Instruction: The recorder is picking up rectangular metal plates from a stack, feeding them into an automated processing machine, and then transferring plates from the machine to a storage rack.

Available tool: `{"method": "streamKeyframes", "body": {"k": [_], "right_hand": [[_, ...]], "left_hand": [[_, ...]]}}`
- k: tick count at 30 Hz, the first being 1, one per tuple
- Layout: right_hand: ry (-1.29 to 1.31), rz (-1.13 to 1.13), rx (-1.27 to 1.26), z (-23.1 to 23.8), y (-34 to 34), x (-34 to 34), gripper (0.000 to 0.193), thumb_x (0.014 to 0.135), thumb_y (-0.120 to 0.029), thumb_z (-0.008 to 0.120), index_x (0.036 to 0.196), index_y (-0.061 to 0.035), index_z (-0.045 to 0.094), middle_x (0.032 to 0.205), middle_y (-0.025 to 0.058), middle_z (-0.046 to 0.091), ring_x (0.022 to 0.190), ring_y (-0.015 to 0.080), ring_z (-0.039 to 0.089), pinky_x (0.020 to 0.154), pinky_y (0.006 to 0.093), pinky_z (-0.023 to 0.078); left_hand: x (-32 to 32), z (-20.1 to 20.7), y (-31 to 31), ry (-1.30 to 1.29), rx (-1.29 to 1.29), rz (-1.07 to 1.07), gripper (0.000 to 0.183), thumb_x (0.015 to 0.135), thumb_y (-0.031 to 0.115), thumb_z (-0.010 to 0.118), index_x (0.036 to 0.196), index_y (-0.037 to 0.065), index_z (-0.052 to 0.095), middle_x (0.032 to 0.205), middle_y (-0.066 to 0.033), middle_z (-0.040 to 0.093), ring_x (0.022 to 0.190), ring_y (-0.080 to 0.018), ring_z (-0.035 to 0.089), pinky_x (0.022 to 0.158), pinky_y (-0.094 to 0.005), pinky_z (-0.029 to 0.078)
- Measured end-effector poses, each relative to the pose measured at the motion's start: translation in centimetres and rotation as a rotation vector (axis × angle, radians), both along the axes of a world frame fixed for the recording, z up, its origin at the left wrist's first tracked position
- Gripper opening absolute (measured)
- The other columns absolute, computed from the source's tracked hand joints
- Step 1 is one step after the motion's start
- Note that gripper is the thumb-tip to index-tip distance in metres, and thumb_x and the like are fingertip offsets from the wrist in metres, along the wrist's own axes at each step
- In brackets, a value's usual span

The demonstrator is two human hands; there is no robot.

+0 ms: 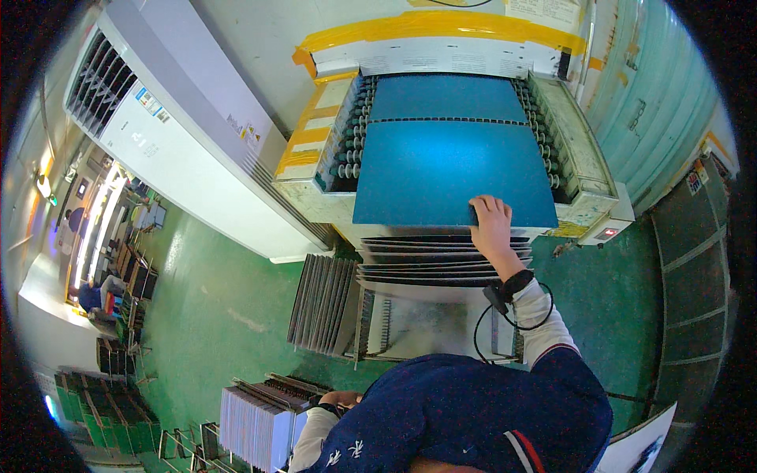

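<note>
A large flat blue panel (449, 169) lies on the roller conveyor of a machine, its near edge overhanging the front. My right hand (490, 223) is closed on that near edge, right of the middle, with fingers on top. A small dark item (473, 214) shows at the side of these fingers; its kind is unclear. Beyond lies a second blue panel (445, 96), past a narrow gap showing rollers. My left hand (341, 400) is low, beside a rack of upright white panels (256, 426); my body and sleeve hide most of its fingers.
Below the conveyor, several thin panels (441, 260) sit in a rack (363, 323), with more dark-edged panels (322, 303) leaning at its left. A white air conditioner (181, 150) stands left. Grey panelled screens (694, 276) stand right. A black cord (477, 331) loops from my right wrist.
</note>
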State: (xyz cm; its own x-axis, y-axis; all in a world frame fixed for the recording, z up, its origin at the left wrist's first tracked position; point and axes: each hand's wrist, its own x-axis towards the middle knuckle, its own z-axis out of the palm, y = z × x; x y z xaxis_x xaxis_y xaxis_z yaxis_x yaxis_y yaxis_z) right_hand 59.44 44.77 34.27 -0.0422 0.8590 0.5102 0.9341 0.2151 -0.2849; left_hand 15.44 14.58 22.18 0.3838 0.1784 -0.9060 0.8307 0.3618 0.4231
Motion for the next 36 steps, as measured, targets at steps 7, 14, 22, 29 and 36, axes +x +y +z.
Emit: {"method": "streamKeyframes", "body": {"k": [7, 14, 22, 29, 36], "right_hand": [[0.011, 0.003, 0.037, -0.3, 1.1, 0.3, 0.047, 0.063, -0.001, 0.069, 0.107, -0.0106, 0.057, 0.109, 0.0067, 0.055, 0.106, 0.0292, 0.051, 0.094, 0.0459, 0.036], [0.012, 0.008, 0.014, -0.2, 1.7, 0.5, 0.050, 0.063, -0.003, 0.073, 0.110, -0.0105, 0.056, 0.111, 0.0077, 0.054, 0.108, 0.0297, 0.050, 0.095, 0.0456, 0.036], [0.015, 0.012, 0.005, -0.3, 2.8, 0.8, 0.054, 0.062, -0.004, 0.077, 0.111, -0.0108, 0.056, 0.112, 0.0081, 0.053, 0.109, 0.0301, 0.049, 0.094, 0.0453, 0.036], [-0.009, 0.016, 0.014, -0.2, 3.4, 0.9, 0.049, 0.065, -0.005, 0.074, 0.110, -0.0101, 0.056, 0.111, 0.0086, 0.054, 0.107, 0.0300, 0.051, 0.093, 0.0457, 0.038], [0.006, 0.024, 0.025, 0.1, 4.1, 0.8, 0.050, 0.064, -0.008, 0.077, 0.109, -0.0112, 0.057, 0.110, 0.0078, 0.055, 0.107, 0.0299, 0.051, 0.092, 0.0452, 0.038]], "left_hand": [[0.2, 0.3, -0.1, 0.003, -0.004, 0.011, 0.060, 0.075, 0.031, 0.074, 0.128, 0.011, 0.055, 0.122, -0.0040, 0.062, 0.106, -0.0210, 0.058, 0.092, -0.0377, 0.043], [0.4, 0.6, -0.2, 0.000, -0.010, 0.026, 0.061, 0.075, 0.030, 0.074, 0.129, 0.010, 0.054, 0.123, -0.0041, 0.061, 0.107, -0.0208, 0.057, 0.093, -0.0376, 0.043], [0.6, 1.2, 0.1, -0.002, -0.018, 0.039, 0.062, 0.075, 0.029, 0.074, 0.131, 0.010, 0.053, 0.125, -0.0042, 0.060, 0.109, -0.0207, 0.057, 0.094, -0.0375, 0.043], [1.0, 2.0, 0.3, -0.007, -0.030, 0.058, 0.063, 0.076, 0.029, 0.074, 0.132, 0.009, 0.052, 0.127, -0.0044, 0.059, 0.110, -0.0205, 0.056, 0.095, -0.0374, 0.042], [1.5, 2.8, 0.6, -0.014, -0.040, 0.078, 0.064, 0.076, 0.028, 0.074, 0.132, 0.008, 0.052, 0.127, -0.0047, 0.059, 0.110, -0.0206, 0.056, 0.095, -0.0374, 0.042]]}}
